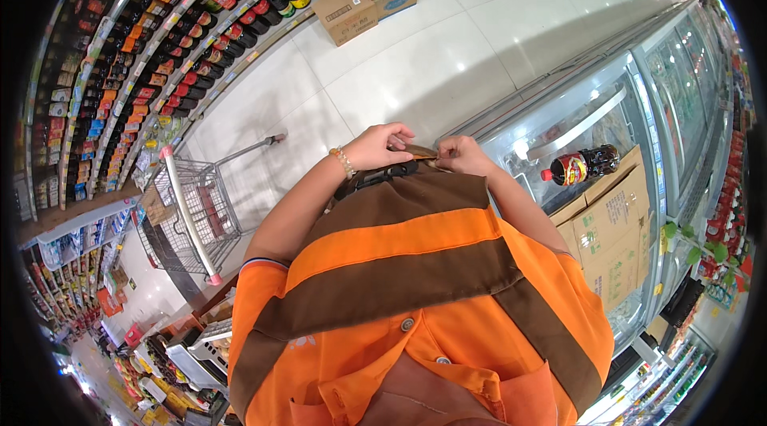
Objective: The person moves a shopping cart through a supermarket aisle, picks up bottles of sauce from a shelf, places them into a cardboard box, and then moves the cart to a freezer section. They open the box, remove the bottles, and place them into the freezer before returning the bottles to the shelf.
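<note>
Both hands are in front of my waist, at the lower edge of the brown and orange apron. My left hand, with a beaded bracelet at its wrist, has its fingers spread slightly over a brown fabric edge; whether it grips the fabric is unclear. My right hand has its thumb and fingers pinched on the brown fabric with an orange strip. A black strap or buckle lies just below the left hand. To the right, a dark bottle with a red cap lies on the glass-topped freezer.
Flattened cardboard boxes lie on the freezer at my right. A wire shopping cart stands at left. Shelves of bottles curve along the upper left, with cardboard cartons on the floor beside them.
</note>
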`<state>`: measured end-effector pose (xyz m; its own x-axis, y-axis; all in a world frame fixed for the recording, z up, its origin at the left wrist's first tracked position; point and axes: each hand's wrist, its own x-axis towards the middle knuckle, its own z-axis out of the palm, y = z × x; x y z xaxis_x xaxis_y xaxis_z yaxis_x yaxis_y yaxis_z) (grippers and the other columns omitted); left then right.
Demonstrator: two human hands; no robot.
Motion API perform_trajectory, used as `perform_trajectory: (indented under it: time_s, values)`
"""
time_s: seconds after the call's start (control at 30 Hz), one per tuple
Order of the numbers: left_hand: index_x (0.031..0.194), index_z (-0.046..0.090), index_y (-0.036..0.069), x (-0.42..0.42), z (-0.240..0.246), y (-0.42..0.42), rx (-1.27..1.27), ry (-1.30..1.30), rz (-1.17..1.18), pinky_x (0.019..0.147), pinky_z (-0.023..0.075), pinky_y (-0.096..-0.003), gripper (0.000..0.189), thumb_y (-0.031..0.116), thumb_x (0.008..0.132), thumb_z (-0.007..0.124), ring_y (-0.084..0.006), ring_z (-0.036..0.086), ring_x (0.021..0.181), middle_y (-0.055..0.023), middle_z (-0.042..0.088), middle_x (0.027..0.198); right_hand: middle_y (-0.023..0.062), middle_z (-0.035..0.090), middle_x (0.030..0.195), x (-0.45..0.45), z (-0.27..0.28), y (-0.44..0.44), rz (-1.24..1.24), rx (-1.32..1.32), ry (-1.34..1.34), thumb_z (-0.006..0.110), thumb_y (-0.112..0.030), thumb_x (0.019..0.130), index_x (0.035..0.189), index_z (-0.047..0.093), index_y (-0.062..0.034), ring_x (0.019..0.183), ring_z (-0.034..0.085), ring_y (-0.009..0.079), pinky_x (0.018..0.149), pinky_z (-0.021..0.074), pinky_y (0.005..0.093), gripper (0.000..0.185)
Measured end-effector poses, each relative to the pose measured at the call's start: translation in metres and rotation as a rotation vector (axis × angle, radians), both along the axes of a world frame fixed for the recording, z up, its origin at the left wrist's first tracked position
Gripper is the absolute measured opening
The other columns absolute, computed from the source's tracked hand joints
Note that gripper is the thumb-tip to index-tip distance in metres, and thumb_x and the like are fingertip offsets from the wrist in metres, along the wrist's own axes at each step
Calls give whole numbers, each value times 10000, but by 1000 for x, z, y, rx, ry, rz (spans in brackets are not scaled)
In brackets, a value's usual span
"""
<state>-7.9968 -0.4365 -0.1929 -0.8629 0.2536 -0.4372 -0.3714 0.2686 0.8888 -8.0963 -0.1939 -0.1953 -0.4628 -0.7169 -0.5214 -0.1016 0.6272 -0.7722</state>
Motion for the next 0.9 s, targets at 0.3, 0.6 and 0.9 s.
perform_trajectory:
  time_s: [0.3,0.6,0.9]
  values:
    - [1232,583,-16,4,-15,-32,200,-53,362,949,539,-323,309,17,937,668,-196,666,1068,-130,681,1154,73,610,948,-27,-22,95,-589,-313,161,828,-297,811,1006,590,-34,875,605,180,752,506,341,405]
    - [1163,628,-6,68,-70,-94,-17,-119,775,818,565,-303,273,159,953,683,-183,703,927,-106,711,1046,260,534,1292,-59,-107,259,-1785,757,564,848,-678,576,1235,494,126,1099,609,394,921,520,483,1098]
    - [1137,641,-4,114,-75,-113,-235,-192,916,779,559,-298,261,164,941,682,-181,707,833,-118,705,995,41,653,1118,-66,-107,281,-1776,-337,284,713,-275,868,1089,680,-121,1024,616,201,860,546,337,272]
